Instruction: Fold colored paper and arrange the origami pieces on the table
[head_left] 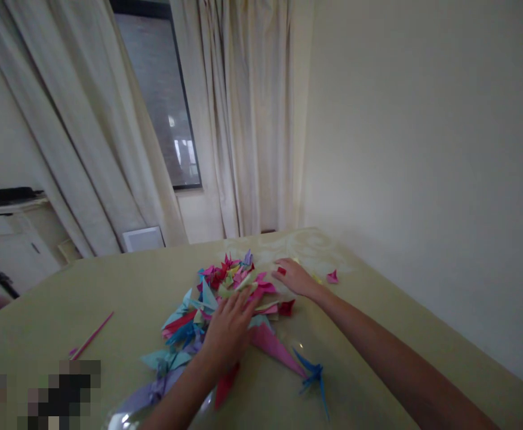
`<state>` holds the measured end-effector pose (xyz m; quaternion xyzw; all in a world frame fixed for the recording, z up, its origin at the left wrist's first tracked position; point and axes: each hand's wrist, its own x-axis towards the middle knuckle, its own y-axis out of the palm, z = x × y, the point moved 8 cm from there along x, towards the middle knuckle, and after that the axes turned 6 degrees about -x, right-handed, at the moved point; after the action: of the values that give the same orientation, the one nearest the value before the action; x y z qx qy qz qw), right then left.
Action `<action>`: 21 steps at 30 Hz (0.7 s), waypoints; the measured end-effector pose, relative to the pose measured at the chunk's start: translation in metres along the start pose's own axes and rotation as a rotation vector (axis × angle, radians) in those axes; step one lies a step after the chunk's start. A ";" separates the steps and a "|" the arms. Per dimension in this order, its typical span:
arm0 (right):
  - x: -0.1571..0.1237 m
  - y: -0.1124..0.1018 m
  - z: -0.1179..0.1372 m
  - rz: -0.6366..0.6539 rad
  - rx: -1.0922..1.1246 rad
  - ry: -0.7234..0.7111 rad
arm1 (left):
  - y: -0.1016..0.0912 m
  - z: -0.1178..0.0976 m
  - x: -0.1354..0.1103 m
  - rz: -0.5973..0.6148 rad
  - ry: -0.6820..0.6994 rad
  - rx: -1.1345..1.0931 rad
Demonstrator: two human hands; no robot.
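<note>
A heap of folded paper pieces (225, 280) in pink, blue, red, green and purple lies spread across the middle of a pale green table (122, 292). My left hand (228, 328) rests flat on the heap with fingers stretched forward and slightly apart. My right hand (295, 276) reaches to the far right edge of the heap, palm down, fingers extended onto the paper. Neither hand visibly grips a piece. A blue folded figure (313, 375) lies near my right forearm.
A pink stick (92, 337) lies on the table at left. A lone pink folded piece (332, 276) sits beyond my right hand. Curtains and a window stand behind the table; a plain wall runs along its right side. A white cabinet (6, 245) stands at far left.
</note>
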<state>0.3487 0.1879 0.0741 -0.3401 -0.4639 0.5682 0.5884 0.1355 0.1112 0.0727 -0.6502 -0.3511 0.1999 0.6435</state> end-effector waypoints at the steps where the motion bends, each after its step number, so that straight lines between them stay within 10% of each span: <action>1: -0.006 -0.007 -0.028 -0.032 -0.042 0.111 | -0.004 0.019 0.006 -0.024 -0.064 0.028; 5: -0.036 -0.013 -0.111 -0.051 -0.168 0.448 | -0.002 0.110 0.005 -0.044 -0.424 0.085; 9: -0.031 0.005 -0.126 -0.013 -0.178 0.496 | 0.021 0.155 -0.022 0.109 -0.542 -0.103; 21: 0.134 0.074 0.026 0.083 -0.007 0.084 | 0.037 0.005 -0.040 0.307 0.046 -0.439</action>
<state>0.2875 0.3256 0.0353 -0.3848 -0.4264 0.5757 0.5820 0.1124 0.0891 0.0282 -0.8243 -0.2685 0.1993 0.4569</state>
